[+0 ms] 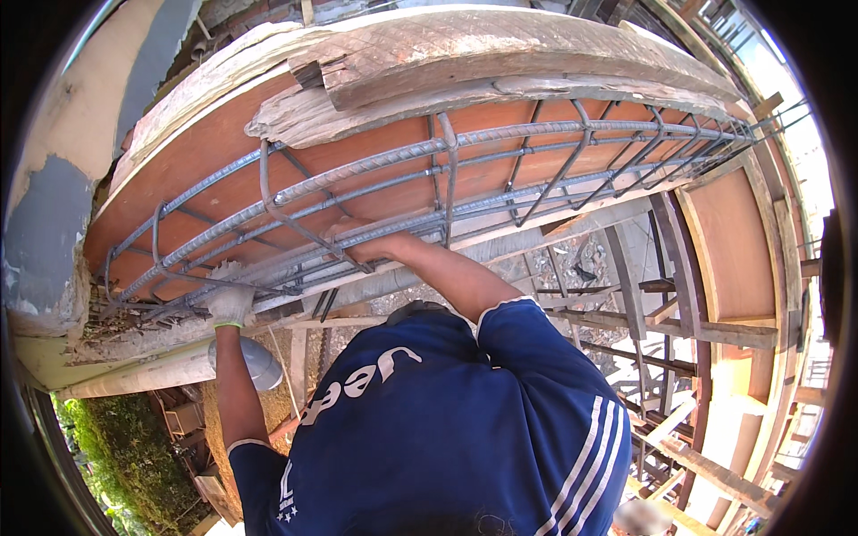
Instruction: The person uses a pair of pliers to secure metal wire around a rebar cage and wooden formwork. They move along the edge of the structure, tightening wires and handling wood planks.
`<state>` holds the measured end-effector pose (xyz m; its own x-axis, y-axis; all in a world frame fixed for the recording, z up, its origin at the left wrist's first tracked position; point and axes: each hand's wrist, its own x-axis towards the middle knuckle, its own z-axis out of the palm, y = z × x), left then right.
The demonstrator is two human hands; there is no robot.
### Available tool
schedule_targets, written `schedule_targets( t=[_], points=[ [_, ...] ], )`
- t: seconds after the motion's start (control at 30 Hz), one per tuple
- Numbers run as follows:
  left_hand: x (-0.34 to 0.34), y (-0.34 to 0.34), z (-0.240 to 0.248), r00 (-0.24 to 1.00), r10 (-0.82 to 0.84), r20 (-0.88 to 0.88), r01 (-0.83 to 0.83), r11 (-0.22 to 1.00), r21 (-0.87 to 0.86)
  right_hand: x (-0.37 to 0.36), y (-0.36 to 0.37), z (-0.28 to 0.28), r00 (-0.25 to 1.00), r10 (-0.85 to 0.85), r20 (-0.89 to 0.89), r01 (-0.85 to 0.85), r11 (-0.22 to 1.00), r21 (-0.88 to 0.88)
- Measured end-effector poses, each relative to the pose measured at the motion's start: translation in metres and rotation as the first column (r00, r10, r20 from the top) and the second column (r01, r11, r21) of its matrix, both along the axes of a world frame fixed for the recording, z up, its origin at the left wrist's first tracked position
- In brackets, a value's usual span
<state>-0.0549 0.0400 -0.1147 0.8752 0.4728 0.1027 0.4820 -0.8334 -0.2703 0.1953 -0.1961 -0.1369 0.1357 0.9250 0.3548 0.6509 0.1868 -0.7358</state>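
A long rebar cage (pixel 447 143) of ribbed bars and bent stirrups lies in a wooden beam form with a reddish-brown side panel (pixel 487 125). At the cage's lower left end, my left hand (pixel 231 304), in a pale knit glove with a green cuff, is closed over the lower bars. My right hand (pixel 359 243) reaches in between the bars near the middle left, beside a stirrup. Bars and shadow hide most of its fingers, and I cannot make out what they hold.
Weathered timber (pixel 527 54) runs along the form's far side. A peeling wall (pixel 49 223) stands at the left. A grey pipe (pixel 246 362) hangs below my left hand. Timber posts and another wooden form (pixel 733 232) fill the right, with rubble (pixel 585 259) lower down.
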Motion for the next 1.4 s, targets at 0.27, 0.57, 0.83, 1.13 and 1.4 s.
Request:
schedule_targets(
  t=[0.27,0.57,0.83,1.13,1.4],
  points=[
    [-0.014,-0.007,-0.005,0.986,0.131,0.107,-0.127,0.991,-0.038,0.009,0.022,0.003,0.981,0.158,0.109,-0.122,0.953,-0.278],
    [-0.024,-0.02,0.016,0.963,-0.011,0.268,0.035,0.996,-0.086,-0.007,0.014,0.02,0.987,0.109,0.118,-0.063,0.939,-0.337],
    [-0.025,-0.012,-0.009,0.938,-0.065,0.339,0.124,0.98,-0.156,0.003,0.014,0.006,0.997,0.079,-0.015,-0.075,0.837,-0.541],
    [-0.019,-0.009,-0.011,0.951,0.009,0.31,0.035,0.99,-0.137,0.016,0.009,-0.021,0.99,0.069,-0.125,-0.118,0.89,-0.44],
    [-0.013,-0.004,-0.015,0.948,0.038,0.315,-0.008,0.995,-0.095,-0.019,0.011,0.024,0.999,-0.043,0.0,0.034,0.787,-0.617]
  ],
)
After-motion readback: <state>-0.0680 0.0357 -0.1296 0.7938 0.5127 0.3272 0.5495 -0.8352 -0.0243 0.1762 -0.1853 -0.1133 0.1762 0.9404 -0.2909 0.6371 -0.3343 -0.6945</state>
